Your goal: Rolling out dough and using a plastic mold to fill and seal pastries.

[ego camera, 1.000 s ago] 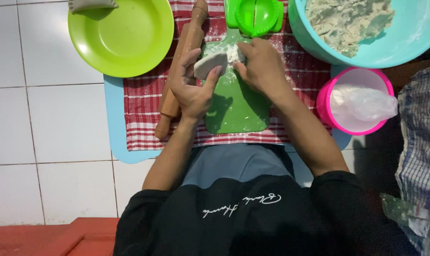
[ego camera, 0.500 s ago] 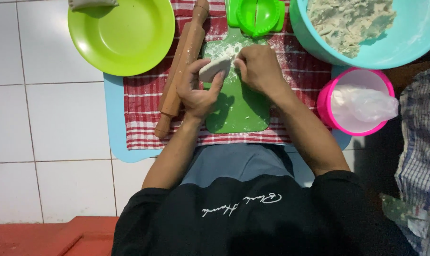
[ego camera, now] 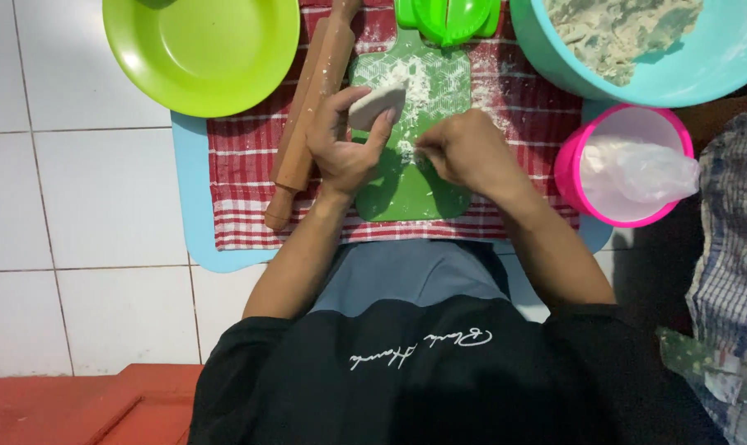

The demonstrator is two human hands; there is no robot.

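L hand (ego camera: 345,144) gripping pale dough piece (ego camera: 376,105) over floured green board (ego camera: 411,177), R hand (ego camera: 464,152) fingers pinched shut on board's flour, wooden rolling pin (ego camera: 307,107) just beside L.

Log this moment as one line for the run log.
left hand: holds dough piece | right hand: fingertips on floured green board | rolling pin: lying beside left hand, on checked cloth
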